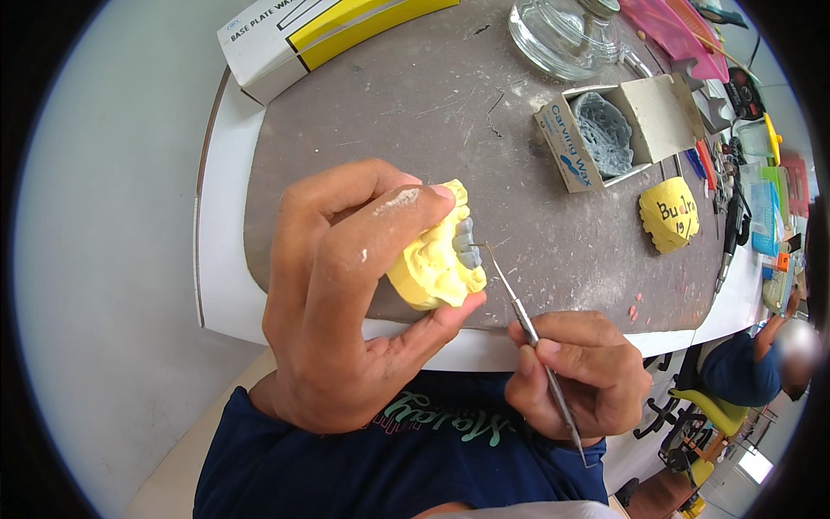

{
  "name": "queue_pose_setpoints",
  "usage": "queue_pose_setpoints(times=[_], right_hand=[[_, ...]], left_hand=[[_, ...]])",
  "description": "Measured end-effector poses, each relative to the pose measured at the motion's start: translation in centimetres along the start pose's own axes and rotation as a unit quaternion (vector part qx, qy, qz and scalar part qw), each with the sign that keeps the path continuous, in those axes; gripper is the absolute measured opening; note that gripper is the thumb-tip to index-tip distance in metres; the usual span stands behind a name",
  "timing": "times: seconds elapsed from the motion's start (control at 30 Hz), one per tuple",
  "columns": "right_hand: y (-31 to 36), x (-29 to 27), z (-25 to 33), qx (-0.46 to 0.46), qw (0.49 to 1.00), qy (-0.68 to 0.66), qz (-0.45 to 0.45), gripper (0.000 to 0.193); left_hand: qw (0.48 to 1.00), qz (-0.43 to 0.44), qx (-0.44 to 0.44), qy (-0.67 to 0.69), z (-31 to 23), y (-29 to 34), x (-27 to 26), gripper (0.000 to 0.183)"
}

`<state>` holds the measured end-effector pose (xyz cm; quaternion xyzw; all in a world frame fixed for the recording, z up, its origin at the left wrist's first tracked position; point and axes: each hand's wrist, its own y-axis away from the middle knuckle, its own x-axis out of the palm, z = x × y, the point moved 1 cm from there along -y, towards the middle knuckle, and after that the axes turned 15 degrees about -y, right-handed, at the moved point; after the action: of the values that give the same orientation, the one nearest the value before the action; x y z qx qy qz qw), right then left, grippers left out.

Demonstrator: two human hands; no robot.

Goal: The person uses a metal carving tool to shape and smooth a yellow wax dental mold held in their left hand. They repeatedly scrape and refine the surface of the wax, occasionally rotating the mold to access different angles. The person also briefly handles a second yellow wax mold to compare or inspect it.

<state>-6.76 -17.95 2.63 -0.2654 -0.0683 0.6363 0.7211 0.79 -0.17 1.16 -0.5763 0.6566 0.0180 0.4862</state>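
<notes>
My left hand (pixel 346 277) grips a yellow dental cast (pixel 424 264) between thumb and fingers, above the near edge of the bench. Grey wax teeth (pixel 467 242) stand along the cast's right side, among its yellow ones. In my right hand (pixel 579 368) is a thin metal wax carver (pixel 519 304), pinched pen-like by thumb and fingers. Its bent tip reaches the grey teeth; whether it touches them I cannot tell. The carver's other hooked end points down past my hand.
A white-and-yellow carton (pixel 324 39) lies at the far left. An open box of grey carving wax (pixel 603 134), a glass burner (pixel 566 39) and another yellow cast (pixel 669 214) stand to the right. Tools, including a dark handpiece (pixel 733 229), line the right edge. A person (pixel 743 372) sits beyond.
</notes>
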Motion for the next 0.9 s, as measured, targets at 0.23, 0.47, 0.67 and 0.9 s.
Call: queue_pose_setpoints(times=[0.23, 0.47, 0.67, 0.9], right_hand=[[-0.21, 0.08, 0.06, -0.007, 1.000, -0.002, 0.011, 0.029], [0.05, -0.05, 0.05, -0.001, 1.000, 0.000, -0.003, 0.029], [-0.14, 0.07, 0.04, -0.004, 1.000, 0.000, 0.005, 0.029], [-0.05, -0.02, 0.10, 0.001, 1.000, 0.002, 0.001, 0.028]], left_hand=[[1.000, -0.002, 0.003, 0.001, 0.01, 0.00, -0.04, 0.081], [1.000, 0.002, -0.002, 0.001, 0.01, 0.03, -0.07, 0.080], [1.000, 0.001, -0.003, 0.012, 0.05, 0.05, 0.01, 0.080], [1.000, 0.002, 0.000, -0.001, 0.00, 0.03, -0.13, 0.081]])
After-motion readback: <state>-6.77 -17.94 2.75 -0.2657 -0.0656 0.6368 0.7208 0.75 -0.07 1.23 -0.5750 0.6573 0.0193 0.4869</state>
